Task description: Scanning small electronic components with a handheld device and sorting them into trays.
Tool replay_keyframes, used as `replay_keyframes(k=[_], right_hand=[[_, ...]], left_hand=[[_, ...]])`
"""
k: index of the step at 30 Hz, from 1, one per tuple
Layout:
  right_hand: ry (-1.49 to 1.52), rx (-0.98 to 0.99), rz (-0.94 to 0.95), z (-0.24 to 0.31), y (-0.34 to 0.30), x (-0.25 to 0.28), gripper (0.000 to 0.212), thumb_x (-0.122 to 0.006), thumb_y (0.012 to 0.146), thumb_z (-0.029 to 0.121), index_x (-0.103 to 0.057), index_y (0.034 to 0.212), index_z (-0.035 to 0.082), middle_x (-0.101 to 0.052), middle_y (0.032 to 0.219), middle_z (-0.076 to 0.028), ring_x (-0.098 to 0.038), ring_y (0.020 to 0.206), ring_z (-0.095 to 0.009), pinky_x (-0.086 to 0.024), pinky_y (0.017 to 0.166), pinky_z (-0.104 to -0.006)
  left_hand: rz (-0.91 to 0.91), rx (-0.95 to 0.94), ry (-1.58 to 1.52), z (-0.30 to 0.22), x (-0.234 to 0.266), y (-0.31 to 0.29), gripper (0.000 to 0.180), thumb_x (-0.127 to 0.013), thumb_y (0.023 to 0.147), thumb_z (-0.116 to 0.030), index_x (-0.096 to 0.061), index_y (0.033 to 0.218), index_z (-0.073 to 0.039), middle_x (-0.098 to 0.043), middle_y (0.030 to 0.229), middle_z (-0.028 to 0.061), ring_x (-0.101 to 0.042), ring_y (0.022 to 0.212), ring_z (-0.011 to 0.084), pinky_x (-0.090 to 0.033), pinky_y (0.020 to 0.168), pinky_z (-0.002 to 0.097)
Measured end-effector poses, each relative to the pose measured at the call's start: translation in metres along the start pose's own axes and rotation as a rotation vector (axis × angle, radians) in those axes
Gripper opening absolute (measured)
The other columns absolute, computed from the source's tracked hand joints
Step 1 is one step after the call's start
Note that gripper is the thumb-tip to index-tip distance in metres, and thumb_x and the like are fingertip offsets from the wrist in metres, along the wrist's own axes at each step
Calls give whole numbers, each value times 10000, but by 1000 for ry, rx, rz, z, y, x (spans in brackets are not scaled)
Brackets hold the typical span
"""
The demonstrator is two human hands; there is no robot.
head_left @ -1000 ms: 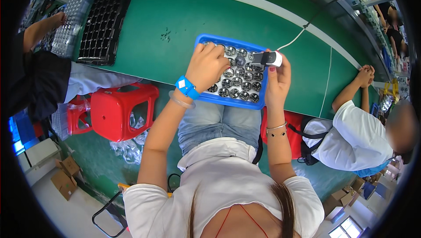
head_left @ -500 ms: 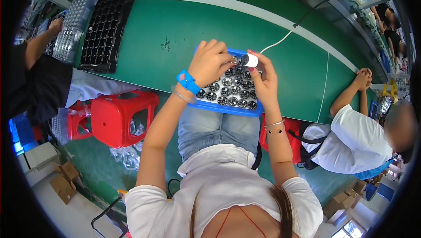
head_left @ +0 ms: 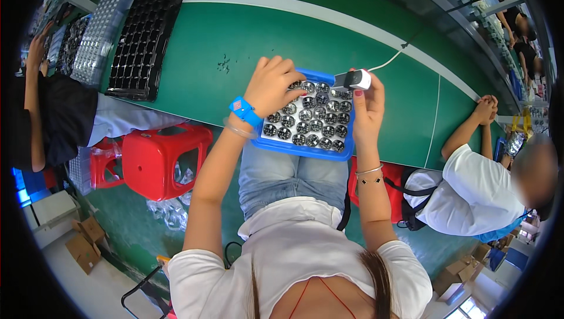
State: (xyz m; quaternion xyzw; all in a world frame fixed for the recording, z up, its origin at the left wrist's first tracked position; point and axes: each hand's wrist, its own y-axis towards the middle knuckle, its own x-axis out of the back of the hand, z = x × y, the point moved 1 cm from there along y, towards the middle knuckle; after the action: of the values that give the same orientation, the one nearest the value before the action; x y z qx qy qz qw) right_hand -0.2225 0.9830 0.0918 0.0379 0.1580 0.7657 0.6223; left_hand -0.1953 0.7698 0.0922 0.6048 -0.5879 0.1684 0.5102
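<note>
Tray point(head_left: 305, 148) sits at the near edge of the desk point(head_left: 235, 31), overhanging the person's lap, with round parts point(head_left: 311, 113) in its cells. Left hand point(head_left: 273, 84) rests on the tray's left half; right hand point(head_left: 367, 104) is at its right edge, holding a small device point(head_left: 352, 79) above the tray's far right corner. A cable point(head_left: 435, 113) runs across the desk to the right. Stacked trays point(head_left: 144, 40) lie far left on the desk. A stool point(head_left: 158, 157) stands below the desk edge, left of the person.

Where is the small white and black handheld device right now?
Head view, right of centre: the small white and black handheld device is in the right hand, above the blue tray's far right corner.
</note>
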Motion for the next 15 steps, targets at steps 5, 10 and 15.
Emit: replay_keyframes(k=[5,10,15], right_hand=[[-181,-34,173,-7,-2,-9,323,-563,931,80,-493,1237,6,-576,1237,-140,-530,1157,-206,-386,1012,-340],[-470,63,308,1,4,-21,303,-584,888,32,-556,1186,-12,-587,1229,-142,-548,1158,-228,-397,1012,-338],[-402,42,300,-4,3,-19,301,-582,889,36,-560,1185,-14,-585,1227,-142,-546,1164,-231,-394,1016,-335]], left_hand=[[90,14,42,9,9,-5,105,-731,720,-214,-706,778,-131,-525,785,1,-498,836,191,-352,756,343],[-20,-25,-42,-3,14,-2,85,-723,745,-189,-712,813,-139,-518,756,-5,-491,784,183,-333,720,334],[-39,-51,-35,-8,18,0,78,-719,749,-192,-697,805,-142,-517,758,-3,-490,783,184,-335,722,332]])
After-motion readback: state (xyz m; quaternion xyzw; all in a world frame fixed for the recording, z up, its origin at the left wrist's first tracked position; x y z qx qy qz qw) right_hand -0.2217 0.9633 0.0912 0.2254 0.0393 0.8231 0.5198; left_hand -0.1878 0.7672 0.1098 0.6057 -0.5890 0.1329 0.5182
